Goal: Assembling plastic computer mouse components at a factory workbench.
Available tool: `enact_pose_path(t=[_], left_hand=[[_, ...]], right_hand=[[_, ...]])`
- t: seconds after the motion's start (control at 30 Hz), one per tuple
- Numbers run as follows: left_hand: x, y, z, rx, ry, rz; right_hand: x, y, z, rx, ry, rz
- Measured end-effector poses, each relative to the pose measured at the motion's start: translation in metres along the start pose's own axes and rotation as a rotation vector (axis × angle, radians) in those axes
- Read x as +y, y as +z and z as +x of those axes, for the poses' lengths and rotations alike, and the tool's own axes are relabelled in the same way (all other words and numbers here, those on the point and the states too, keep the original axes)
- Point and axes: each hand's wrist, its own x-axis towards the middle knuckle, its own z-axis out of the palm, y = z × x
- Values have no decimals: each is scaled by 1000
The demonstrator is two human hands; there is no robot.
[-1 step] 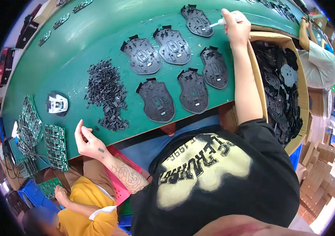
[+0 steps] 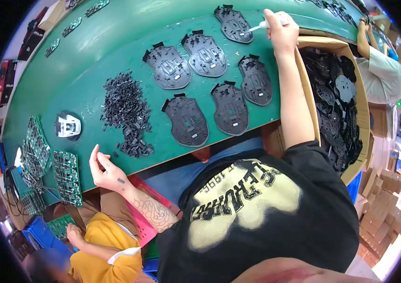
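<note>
My right hand [image 2: 283, 34] is closed around a small white squeeze bottle [image 2: 283, 20]. The bottle's thin nozzle points left, its tip at the lower part of the farthest black mouse base [image 2: 233, 23]; whether they touch is hard to tell. Several more black plastic mouse bases lie flat on the green table, among them one at the front [image 2: 187, 120] and one beside it [image 2: 230, 109]. My left hand [image 2: 108, 172] rests by the table's near edge, fingers loosely bent and apart, holding nothing. Just beyond it lies a heap of small black parts [image 2: 126, 104].
An open cardboard box [image 2: 365, 108] full of black shells stands right of my right arm. On the left are a white-and-black mouse shell [image 2: 68, 125] and green circuit boards [image 2: 66, 177]. A co-worker in yellow [image 2: 103, 240] sits at lower left; another person [image 2: 383, 78] is at far right.
</note>
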Motion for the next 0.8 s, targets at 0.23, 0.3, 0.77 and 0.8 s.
enact_pose_path(t=[0.23, 0.3, 0.77, 0.8], left_hand=[[5, 1, 1, -4, 29, 12], [5, -1, 1, -5, 23, 24], [6, -1, 1, -16, 28, 32], [5, 0, 1, -15, 26, 23]], right_hand=[[21, 2, 5, -1, 87, 85], [29, 3, 6, -4, 94, 89], [29, 4, 4, -25, 78, 102], [29, 3, 4, -24, 82, 92]])
